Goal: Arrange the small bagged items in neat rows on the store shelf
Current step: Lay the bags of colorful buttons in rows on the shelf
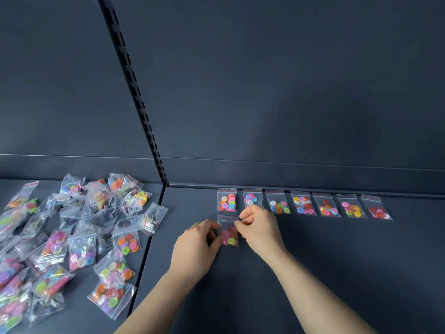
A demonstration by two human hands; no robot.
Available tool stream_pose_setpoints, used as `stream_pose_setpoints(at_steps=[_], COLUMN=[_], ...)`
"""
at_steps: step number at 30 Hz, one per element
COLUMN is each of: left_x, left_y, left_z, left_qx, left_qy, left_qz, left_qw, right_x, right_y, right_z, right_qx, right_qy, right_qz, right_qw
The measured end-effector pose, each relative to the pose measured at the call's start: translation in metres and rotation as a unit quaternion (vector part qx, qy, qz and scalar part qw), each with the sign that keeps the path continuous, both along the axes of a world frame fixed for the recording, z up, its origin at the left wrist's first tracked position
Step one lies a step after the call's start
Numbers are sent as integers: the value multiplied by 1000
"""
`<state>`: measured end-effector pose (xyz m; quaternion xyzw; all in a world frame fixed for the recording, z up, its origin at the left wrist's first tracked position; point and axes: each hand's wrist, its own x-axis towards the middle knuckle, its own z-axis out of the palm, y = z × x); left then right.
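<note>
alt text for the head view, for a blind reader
The left hand and right hand pinch a small clear zip bag of mostly pink buttons on a dark grey metal shelf, in front of a back row of seven similar bags. A loose heap of button bags lies to the left.

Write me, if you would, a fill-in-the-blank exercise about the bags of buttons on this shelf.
1. The back row holds ____ button bags.
2. The left hand and right hand pinch a bag of mostly pink buttons lying in front of the row's ____ bag.
3. The loose pile of bags lies ____ of the slotted upright.
Missing words: seven; leftmost; left.
</note>
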<state>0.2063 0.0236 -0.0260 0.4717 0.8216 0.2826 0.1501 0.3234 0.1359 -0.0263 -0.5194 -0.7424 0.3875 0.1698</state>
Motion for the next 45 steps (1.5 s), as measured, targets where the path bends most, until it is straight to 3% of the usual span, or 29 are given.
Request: stream_pose_setpoints(at_steps=[3,6,14,19,26,32,41,45], left_x=[1,-5,-19,-35,-85,-179,-343,-387], left_y=[-3,-10,-74,-146,-229,-269,-266,-253], left_z=[5,14,39,58,67,57,34,16], left_qx=[11,62,193,252,288,246,83,-52], left_qy=[-44,-114,-225,-246,-203,-172,-37,37], left_qz=[15,98,289,399,488,484,353,261], left_qw=[999,987,910,847,798,822,931,963], right_x=[6,15,-2,-45,-119,-199,-304,-332], right_y=[-1,1,-8,-43,-104,-155,-208,-220], right_z=[3,13,34,41,53,52,49,44], right_qx=[4,16,-56,-131,-137,-116,-54,-32], right_qy=[40,67,174,208,209,188,164,138], right_qz=[26,34,33,85,232,281,218,209], right_qw=[999,997,983,966,940,934,961,968])
